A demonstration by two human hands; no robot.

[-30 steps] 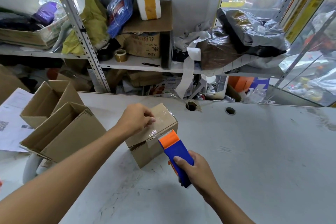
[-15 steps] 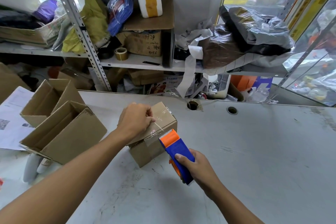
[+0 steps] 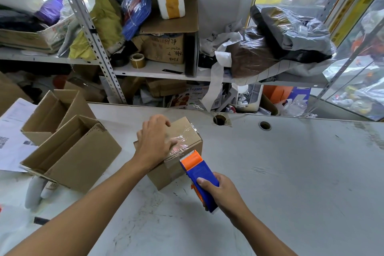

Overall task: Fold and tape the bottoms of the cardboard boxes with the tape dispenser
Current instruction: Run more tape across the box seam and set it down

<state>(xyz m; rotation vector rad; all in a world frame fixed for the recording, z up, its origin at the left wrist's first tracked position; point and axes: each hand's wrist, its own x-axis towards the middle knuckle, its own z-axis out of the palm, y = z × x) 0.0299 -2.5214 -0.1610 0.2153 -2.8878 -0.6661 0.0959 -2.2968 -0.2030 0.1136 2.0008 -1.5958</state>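
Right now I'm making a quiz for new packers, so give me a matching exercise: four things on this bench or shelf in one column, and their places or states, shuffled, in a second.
Things:
1. small brown cardboard box with clear tape
2. blue and orange tape dispenser
3. two open brown cardboard boxes
4. small roll of tan tape

Places or states:
A. on the white metal shelf
B. held in the right hand
C. pressed under the left hand
D. on the table's left side, tops open

Pairs: 1-C, 2-B, 3-D, 4-A
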